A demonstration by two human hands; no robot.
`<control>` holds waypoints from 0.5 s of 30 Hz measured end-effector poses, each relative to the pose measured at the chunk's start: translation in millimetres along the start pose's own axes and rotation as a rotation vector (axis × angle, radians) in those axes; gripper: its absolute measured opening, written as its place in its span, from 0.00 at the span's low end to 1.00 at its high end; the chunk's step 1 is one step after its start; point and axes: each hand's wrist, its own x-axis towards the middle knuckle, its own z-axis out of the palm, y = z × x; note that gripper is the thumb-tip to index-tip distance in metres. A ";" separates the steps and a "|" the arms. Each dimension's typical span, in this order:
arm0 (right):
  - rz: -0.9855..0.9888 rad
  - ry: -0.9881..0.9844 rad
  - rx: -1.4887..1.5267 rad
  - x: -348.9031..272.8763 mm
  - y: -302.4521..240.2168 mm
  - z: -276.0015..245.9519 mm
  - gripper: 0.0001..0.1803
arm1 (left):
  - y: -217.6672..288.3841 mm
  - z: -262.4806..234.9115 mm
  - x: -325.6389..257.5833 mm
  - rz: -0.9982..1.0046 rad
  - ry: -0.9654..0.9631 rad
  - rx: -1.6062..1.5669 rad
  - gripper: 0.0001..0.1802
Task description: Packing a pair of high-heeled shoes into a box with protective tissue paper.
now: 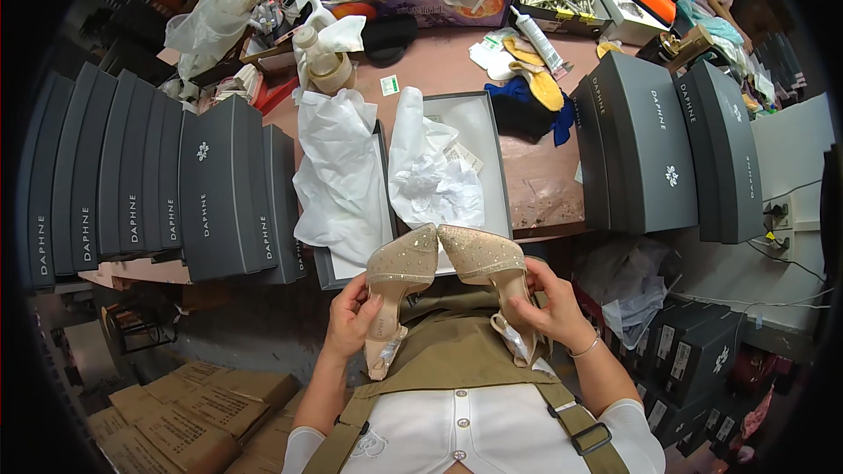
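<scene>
I am looking down at my two hands, each holding one beige, glittery pointed-toe shoe just above my lap, at the near edge of the counter [457, 75]. My left hand [351, 320] is wrapping its fingers [362, 291] around the left shoe [397, 285] at mid-length, closed firmly on it, with the heel end hanging down toward my olive apron. My right hand [551, 307] is gripping the right shoe [485, 262] by the heel area, its fingers [536, 276] curled shut around it, and a thin bracelet is sitting on that wrist. The two shoes are touching at the toes, which are pointing away from me and overlapping the near rim of the open shoe box [496, 154].

That grey box is lying on the counter straight ahead, holding crumpled white tissue paper [430, 175]. Just to its left, more white wrapping paper [338, 175] is draping over the box lid [323, 263]. A row of closed dark grey shoe boxes [149, 184] is standing to my left, and two more dark boxes [667, 154] are lying to my right. Farther back, yellow insoles [537, 75], a dark blue cloth [525, 105] and clear plastic bags [215, 9] are cluttering the counter. Brown cartons [193, 412] are stacked on the floor at my lower left.
</scene>
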 end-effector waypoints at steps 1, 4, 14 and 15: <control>0.008 -0.018 0.017 -0.6 2.6 -0.8 0.30 | 1.8 -0.7 -1.0 -0.016 -0.011 -0.011 0.25; 0.164 -0.165 0.401 0.5 11.2 -1.2 0.29 | 5.5 -3.0 -2.8 -0.087 -0.064 -0.068 0.25; 0.410 -0.379 0.854 5.9 22.3 5.1 0.29 | 9.7 -10.0 -2.1 -0.309 -0.168 -0.225 0.23; 0.414 -0.378 0.861 6.2 22.2 5.5 0.29 | 10.3 -10.1 -2.0 -0.314 -0.169 -0.215 0.23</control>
